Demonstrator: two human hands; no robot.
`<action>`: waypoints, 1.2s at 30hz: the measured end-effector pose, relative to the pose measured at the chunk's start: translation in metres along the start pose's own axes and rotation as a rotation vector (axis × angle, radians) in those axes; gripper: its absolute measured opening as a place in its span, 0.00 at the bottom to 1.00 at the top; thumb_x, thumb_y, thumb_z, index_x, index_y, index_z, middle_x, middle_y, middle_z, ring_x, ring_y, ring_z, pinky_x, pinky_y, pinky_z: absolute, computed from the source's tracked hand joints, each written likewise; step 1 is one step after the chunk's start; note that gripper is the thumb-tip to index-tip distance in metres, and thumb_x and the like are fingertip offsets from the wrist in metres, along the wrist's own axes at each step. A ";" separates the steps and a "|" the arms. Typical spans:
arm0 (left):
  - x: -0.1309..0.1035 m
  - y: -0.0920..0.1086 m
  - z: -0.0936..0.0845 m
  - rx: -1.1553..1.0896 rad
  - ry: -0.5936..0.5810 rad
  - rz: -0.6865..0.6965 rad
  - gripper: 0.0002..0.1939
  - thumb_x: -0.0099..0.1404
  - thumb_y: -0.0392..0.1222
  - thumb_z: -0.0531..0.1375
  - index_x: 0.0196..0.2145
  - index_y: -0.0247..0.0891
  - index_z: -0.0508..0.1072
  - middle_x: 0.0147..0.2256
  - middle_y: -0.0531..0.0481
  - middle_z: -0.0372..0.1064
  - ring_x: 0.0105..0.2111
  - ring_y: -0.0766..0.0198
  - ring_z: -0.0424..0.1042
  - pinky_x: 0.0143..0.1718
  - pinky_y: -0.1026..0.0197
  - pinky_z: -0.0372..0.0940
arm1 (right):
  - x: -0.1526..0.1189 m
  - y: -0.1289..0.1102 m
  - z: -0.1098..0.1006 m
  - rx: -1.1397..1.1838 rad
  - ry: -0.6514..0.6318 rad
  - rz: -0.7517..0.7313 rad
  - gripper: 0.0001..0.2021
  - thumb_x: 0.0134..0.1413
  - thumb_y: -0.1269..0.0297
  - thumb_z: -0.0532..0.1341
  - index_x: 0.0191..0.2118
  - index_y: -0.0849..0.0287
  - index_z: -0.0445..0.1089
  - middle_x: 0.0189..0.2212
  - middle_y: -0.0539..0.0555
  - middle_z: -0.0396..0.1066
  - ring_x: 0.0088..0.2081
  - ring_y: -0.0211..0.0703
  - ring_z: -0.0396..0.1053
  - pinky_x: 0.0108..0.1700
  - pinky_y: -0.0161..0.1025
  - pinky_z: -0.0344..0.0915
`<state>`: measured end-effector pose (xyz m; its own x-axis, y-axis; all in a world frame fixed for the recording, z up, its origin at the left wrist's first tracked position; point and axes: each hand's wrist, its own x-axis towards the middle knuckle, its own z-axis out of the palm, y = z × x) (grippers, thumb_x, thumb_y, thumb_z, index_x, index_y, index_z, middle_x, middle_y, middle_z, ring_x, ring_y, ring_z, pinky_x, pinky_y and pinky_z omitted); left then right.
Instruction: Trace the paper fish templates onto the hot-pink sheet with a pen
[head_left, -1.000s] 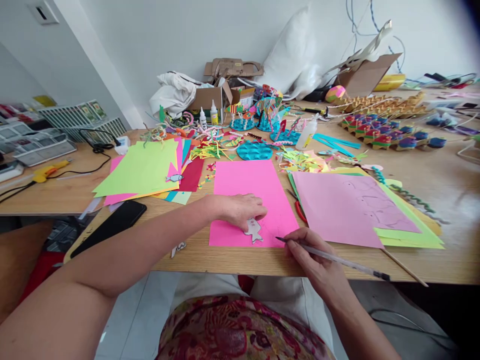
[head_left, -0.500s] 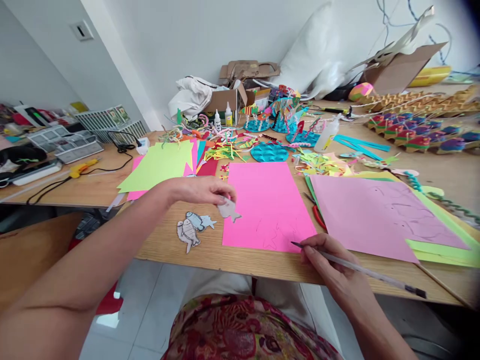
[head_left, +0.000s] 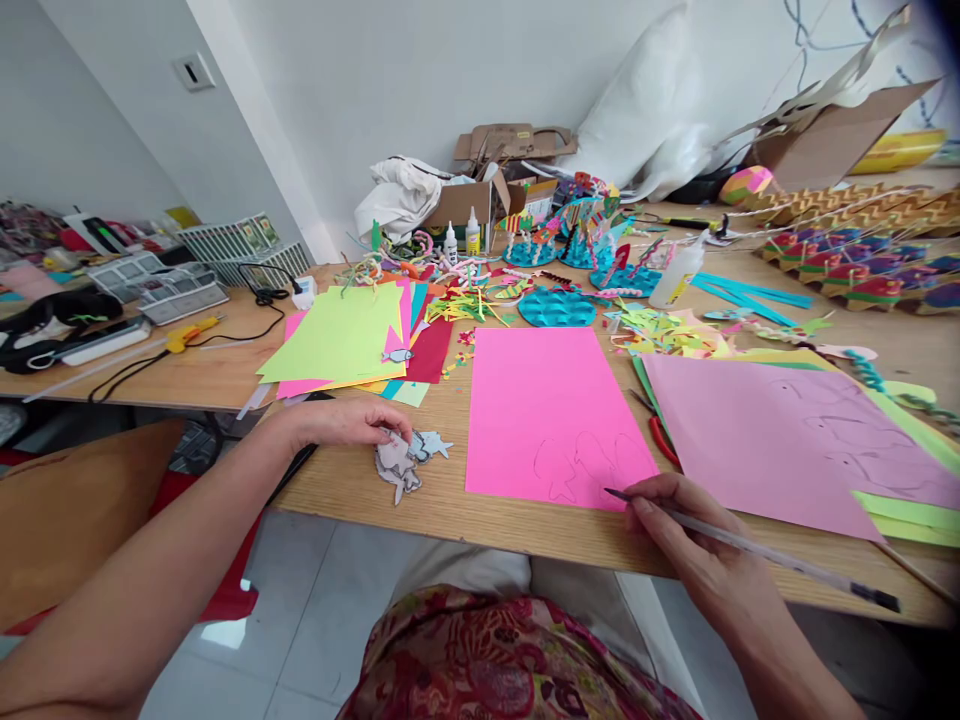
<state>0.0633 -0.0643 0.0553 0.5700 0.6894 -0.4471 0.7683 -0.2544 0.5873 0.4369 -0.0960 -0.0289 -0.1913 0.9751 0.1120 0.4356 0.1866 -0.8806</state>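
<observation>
My left hand (head_left: 367, 422) is over a small group of fish cutouts on the wooden table, its fingers closed on a grey paper fish cutout (head_left: 397, 455). Beside that one, a light blue fish cutout (head_left: 431, 447) lies partly covered. My right hand (head_left: 690, 525) grips a pen (head_left: 780, 562), its dark tip low over the near right corner of a bright pink sheet (head_left: 540, 390). Thin fish outlines are drawn along the lower part of this sheet. Another small fish cutout (head_left: 397, 355) rests on the coloured papers to the left.
A lilac sheet (head_left: 720, 430) with drawn fish tops a paper stack at right, beside red-handled scissors (head_left: 664, 442). Yellow-green sheets (head_left: 330, 330) lie at left. Glue bottles (head_left: 679, 272), paper scraps (head_left: 667, 332) and a turquoise egg-carton piece (head_left: 557, 307) fill the back.
My left hand has carried the grey fish cutout from the pink sheet's left edge to the other cutouts at left. My right hand keeps the pen near the same corner.
</observation>
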 end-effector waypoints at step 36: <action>0.038 0.025 0.014 0.537 0.159 -0.032 0.07 0.55 0.37 0.56 0.34 0.37 0.64 0.33 0.51 0.63 0.33 0.63 0.63 0.33 0.64 0.56 | -0.001 -0.006 0.000 0.017 -0.031 -0.008 0.08 0.54 0.60 0.53 0.30 0.56 0.64 0.21 0.48 0.65 0.24 0.38 0.62 0.26 0.34 0.57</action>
<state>0.1086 -0.0539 0.0433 0.5247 0.7859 -0.3273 0.8488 -0.5125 0.1302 0.4342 -0.0982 -0.0237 -0.2219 0.9694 0.1050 0.4194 0.1921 -0.8872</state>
